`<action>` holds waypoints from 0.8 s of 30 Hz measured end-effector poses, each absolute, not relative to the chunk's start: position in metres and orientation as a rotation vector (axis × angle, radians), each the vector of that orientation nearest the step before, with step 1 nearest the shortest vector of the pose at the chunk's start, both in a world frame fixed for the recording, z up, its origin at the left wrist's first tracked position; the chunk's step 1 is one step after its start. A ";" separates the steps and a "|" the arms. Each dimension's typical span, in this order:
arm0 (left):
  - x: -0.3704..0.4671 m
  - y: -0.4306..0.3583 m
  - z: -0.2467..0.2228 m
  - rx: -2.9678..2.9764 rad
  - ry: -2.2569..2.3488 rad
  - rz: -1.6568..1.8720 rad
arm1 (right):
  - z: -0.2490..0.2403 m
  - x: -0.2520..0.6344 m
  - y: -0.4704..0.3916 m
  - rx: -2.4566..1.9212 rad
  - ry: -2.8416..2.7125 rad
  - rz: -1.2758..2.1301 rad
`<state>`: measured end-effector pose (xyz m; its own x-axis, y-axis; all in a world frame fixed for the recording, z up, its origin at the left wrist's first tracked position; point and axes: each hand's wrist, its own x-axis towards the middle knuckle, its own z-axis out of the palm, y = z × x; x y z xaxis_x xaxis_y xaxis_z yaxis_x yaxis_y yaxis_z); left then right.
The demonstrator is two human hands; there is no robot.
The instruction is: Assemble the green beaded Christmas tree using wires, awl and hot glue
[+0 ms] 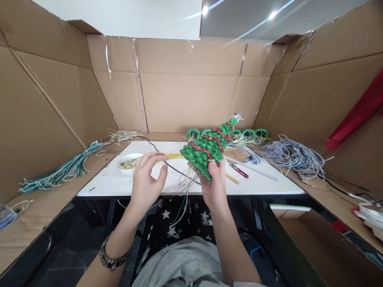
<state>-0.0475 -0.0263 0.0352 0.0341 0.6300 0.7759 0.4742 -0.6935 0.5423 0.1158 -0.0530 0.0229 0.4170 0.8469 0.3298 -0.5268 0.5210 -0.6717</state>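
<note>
My right hand (214,181) grips a small green Christmas tree (206,149) near its base, thumb pressed on the lower branches. Red garland winds round the tree, a silver star (238,116) tops it, and it tilts up to the right. Pale wires (188,181) dangle from its underside, some reaching below the table edge. My left hand (149,175) is raised to the left of the tree, fingers curved and apart from the thumb, with nothing visible in it. Yellow wires (175,156) lie on the table just beyond its fingertips.
On the white table (101,185) are a white bowl (119,169) of small bits, red-handled pliers (241,171) and a thin clear rod (263,172). Green-white wires (62,171) lie left; coiled wires (291,153) lie right. Green rings (248,133) line the back. Cardboard walls (188,95) enclose three sides.
</note>
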 end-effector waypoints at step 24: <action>-0.006 -0.057 0.032 0.692 0.476 1.386 | 0.011 0.147 -0.122 -0.575 -1.564 0.560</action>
